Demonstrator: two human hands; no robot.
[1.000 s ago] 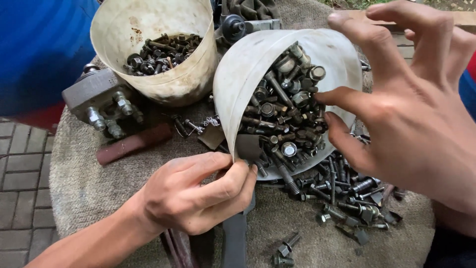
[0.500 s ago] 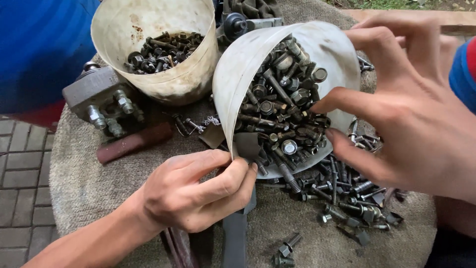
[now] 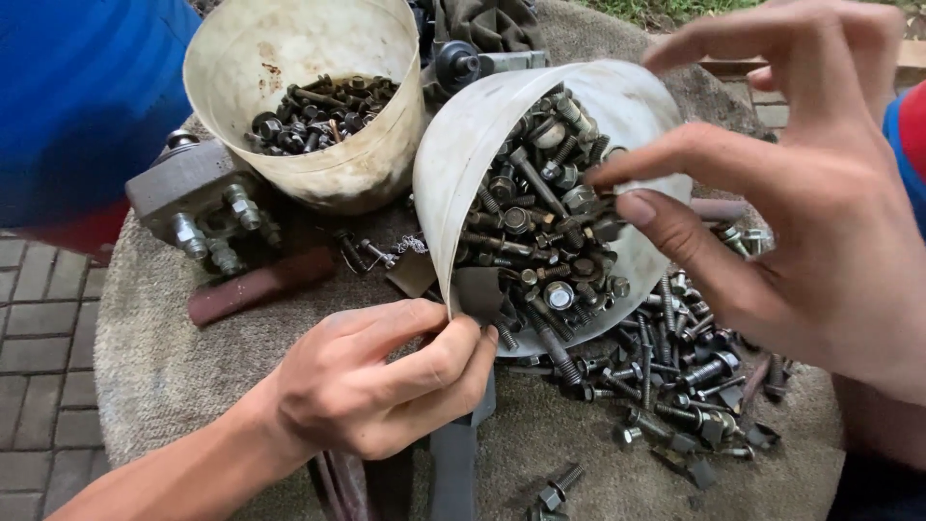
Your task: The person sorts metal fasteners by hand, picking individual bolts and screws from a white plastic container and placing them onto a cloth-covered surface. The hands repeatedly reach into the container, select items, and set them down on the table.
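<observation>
Rough grey cloth [image 3: 174, 386] is covering the work surface, with paving bricks [image 3: 29, 338] showing at the far left; on it a tipped white container [image 3: 463, 164] is spilling bolts [image 3: 540, 232], its underside hidden by loose bolts and nuts [image 3: 675, 376] lying right of it. The left hand [image 3: 376, 381] is pinching the container's near rim with closed fingers; the right hand [image 3: 810, 212], partly cut off, is reaching in with fingers spread, thumb and forefinger touching the bolts; whether they are gripping one is unclear. An upright tub [image 3: 309, 96] is standing behind, left.
</observation>
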